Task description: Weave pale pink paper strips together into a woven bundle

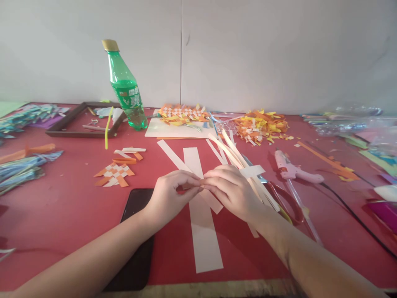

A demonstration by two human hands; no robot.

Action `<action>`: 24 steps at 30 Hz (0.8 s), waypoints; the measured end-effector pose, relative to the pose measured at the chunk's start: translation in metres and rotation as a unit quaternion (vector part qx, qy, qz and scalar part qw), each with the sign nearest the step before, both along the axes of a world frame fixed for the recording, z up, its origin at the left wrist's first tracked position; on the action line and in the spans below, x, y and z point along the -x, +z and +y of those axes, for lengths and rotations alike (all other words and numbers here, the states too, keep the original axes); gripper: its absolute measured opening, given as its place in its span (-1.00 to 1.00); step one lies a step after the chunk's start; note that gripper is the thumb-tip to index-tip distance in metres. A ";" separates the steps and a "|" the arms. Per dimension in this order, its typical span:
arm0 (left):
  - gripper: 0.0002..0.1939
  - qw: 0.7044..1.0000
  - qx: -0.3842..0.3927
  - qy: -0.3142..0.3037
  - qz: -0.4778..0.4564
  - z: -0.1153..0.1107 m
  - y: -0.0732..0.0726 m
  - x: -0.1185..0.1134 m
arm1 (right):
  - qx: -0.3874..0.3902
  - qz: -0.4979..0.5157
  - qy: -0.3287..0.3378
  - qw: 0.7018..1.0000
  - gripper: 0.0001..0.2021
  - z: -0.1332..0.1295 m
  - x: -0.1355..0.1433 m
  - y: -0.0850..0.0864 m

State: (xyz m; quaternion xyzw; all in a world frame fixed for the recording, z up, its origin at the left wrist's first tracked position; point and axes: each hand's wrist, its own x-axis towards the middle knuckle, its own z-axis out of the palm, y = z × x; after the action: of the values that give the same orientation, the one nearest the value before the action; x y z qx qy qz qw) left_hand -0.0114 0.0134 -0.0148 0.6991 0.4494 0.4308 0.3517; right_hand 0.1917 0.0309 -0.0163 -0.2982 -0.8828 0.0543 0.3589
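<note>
My left hand (173, 192) and my right hand (232, 190) meet fingertip to fingertip. Both are closed in a pinch on a small orange paper strip (202, 182), mostly hidden by the fingers. Beneath them a wide white paper strip (206, 244) lies lengthwise on the red table, crossed by a narrower white strip (172, 155) on a slant. Beside my right hand is a bundle of long white paper strips (232, 153), partly over red-handled scissors (287, 203). Left of my left hand sits a small orange-and-white woven paper piece (114, 174).
A black phone (133, 256) lies under my left forearm. At the back stand a green bottle (127, 91) and a dark frame (62, 134). A pink glue gun (293, 169) with its cord lies right, and orange-yellow paper pieces (263, 124) are heaped behind.
</note>
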 end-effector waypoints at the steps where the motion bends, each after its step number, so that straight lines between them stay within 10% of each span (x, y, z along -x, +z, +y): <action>1: -0.95 1.000 0.001 0.002 -0.002 0.000 0.000 0.000 | -0.003 -0.001 -0.002 1.000 -0.84 0.000 0.000 0.001; 8: -0.85 0.993 0.089 0.046 -0.070 0.003 -0.003 0.002 | -0.060 0.141 -0.026 0.988 -0.76 -0.015 0.000 0.013; 13: -0.84 0.986 0.123 0.038 -0.109 0.005 -0.001 0.004 | 0.201 0.109 -0.017 0.973 -0.86 -0.020 0.003 0.009; 17: -0.86 0.972 0.134 -0.018 -0.191 0.003 0.003 0.002 | 0.427 0.163 -0.014 0.890 -0.77 -0.014 0.010 -0.004; 24: -0.88 0.967 0.151 -0.054 -0.200 -0.002 0.003 0.001 | 0.512 0.292 0.048 0.806 -0.81 -0.007 0.013 -0.008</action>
State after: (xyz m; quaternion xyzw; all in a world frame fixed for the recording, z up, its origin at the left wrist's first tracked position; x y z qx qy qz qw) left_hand -0.0124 0.0112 -0.0120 0.5609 0.3916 0.4690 0.5586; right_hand 0.1785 0.0241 -0.0241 -0.3661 -0.5934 0.6001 0.3921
